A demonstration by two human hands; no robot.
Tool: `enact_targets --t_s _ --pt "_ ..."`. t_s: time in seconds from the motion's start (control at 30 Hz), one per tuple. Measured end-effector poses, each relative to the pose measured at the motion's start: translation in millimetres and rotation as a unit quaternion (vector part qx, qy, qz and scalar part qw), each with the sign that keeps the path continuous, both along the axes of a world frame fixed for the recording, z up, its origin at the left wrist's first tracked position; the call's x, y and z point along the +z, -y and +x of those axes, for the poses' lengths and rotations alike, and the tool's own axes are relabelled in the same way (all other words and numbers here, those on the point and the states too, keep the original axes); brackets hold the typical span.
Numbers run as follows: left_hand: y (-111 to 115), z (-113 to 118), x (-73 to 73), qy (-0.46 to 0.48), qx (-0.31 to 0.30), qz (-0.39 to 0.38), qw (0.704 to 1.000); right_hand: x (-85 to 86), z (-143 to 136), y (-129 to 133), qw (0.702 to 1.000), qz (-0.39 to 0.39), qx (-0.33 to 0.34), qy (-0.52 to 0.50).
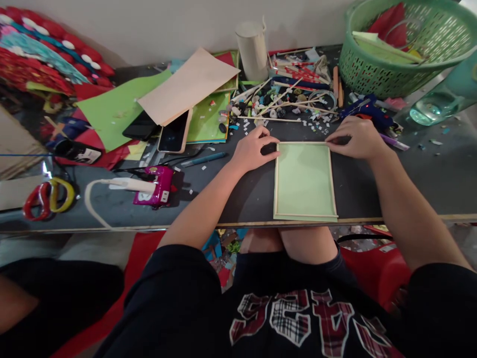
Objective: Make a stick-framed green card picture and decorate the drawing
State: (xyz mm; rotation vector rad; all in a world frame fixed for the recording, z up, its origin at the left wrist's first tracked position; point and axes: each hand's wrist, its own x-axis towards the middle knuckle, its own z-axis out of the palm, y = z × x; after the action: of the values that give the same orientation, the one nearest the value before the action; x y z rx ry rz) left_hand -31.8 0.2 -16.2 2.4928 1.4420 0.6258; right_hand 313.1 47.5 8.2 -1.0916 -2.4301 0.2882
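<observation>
A light green sheet lies on the dark table near its front edge, with thin pale sticks along all its sides. My left hand is at the sheet's far left corner, its thumb and index finger closed on the end of the far stick. At the far right corner, my right hand pinches the other end of that same stick. A near stick runs across the bottom, with a strip of green showing beyond it.
Beads, paper bits and loose sticks are heaped behind the sheet. A green basket, a bottle and a blue glue gun stand or lie at right. Left are phones, a pen, a pink device and scissors.
</observation>
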Motion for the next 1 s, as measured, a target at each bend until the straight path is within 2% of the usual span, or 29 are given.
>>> enact_targets --t_s 0.23,0.4,0.57,0.73,0.87,1.0 --pt "-2.3 -1.8 -3.5 0.004 -0.005 -0.002 1.000 -0.6 1.9 -1.4 1.000 0.002 0.003 0.024" --pt "-5.5 -4.3 -9.8 0.017 -0.011 0.006 1.000 8.7 -0.5 3.5 0.998 -0.017 -0.011 0.059" --pt "-6.1 -5.0 -11.5 0.024 0.012 0.010 1.000 17.6 0.9 8.1 0.996 -0.033 -0.044 0.077" --pt "-5.1 -4.4 -10.7 0.026 0.016 0.009 0.999 19.8 4.9 8.7 0.988 -0.080 -0.091 0.099" --pt "-4.6 -4.1 -9.6 0.021 0.011 0.004 1.000 17.9 2.9 7.8 0.984 -0.112 -0.093 0.099" --pt "-4.9 -4.2 -9.3 0.022 0.009 0.007 1.000 13.8 0.7 5.6 0.975 -0.177 -0.094 0.100"
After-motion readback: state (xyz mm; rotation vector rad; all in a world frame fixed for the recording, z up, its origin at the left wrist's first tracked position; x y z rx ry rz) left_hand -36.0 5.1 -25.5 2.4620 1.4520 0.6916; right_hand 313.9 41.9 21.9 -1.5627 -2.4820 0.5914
